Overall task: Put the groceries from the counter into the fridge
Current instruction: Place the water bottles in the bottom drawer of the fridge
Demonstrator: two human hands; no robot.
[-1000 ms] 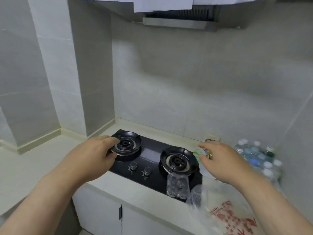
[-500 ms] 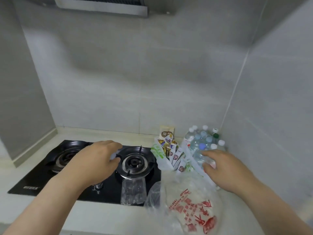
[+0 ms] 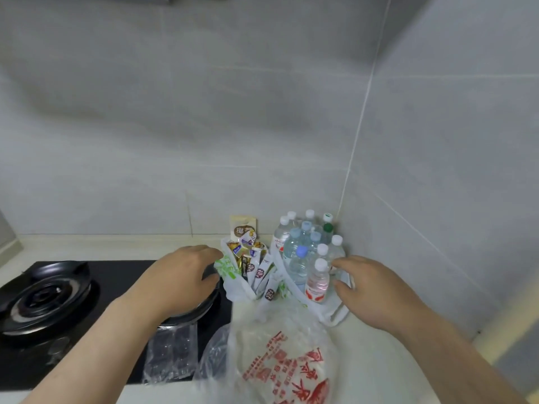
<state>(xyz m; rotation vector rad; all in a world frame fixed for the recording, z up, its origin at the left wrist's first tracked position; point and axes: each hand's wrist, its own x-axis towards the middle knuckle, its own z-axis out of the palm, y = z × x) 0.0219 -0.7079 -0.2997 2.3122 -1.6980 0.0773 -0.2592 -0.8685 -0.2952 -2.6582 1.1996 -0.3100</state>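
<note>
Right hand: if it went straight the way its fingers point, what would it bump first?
Probably the small pink-labelled bottle, at the front of the bunch of bottles. The right hand is just beside it; I cannot tell whether it touches.

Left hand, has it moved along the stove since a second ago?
Yes. The left hand went rightward, from the left burner to over the right burner, beside the snack bag.
</note>
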